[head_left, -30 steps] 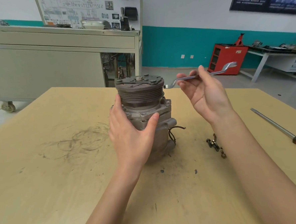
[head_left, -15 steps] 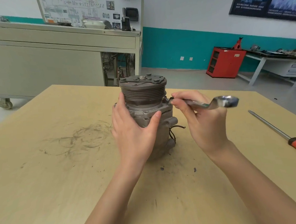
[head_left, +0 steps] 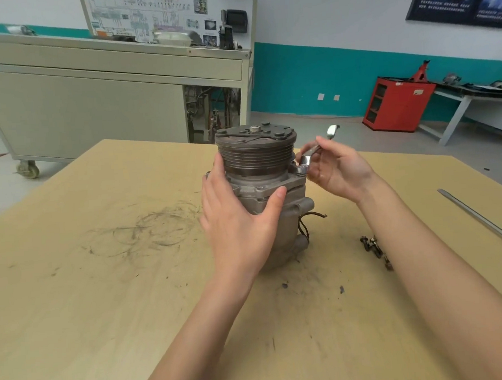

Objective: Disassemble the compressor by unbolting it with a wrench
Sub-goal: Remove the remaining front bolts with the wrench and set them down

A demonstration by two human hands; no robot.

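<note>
A grey metal compressor (head_left: 268, 185) stands upright in the middle of the wooden table (head_left: 103, 287), its grooved pulley on top. My left hand (head_left: 240, 220) wraps around the body's near side, thumb on the flange. My right hand (head_left: 338, 169) grips a shiny ring wrench (head_left: 309, 157). The wrench's lower ring end sits on a bolt at the flange's right corner, and its other end points up and back.
Several removed bolts (head_left: 375, 248) lie on the table to the right of the compressor. A long screwdriver (head_left: 481, 220) with an orange handle lies near the right edge. A grey cabinet on wheels (head_left: 92, 111) stands behind the table.
My right hand lowered the wrench from above the pulley onto the flange's right bolt, then swung the handle round toward the back. The left hand stayed on the compressor.
</note>
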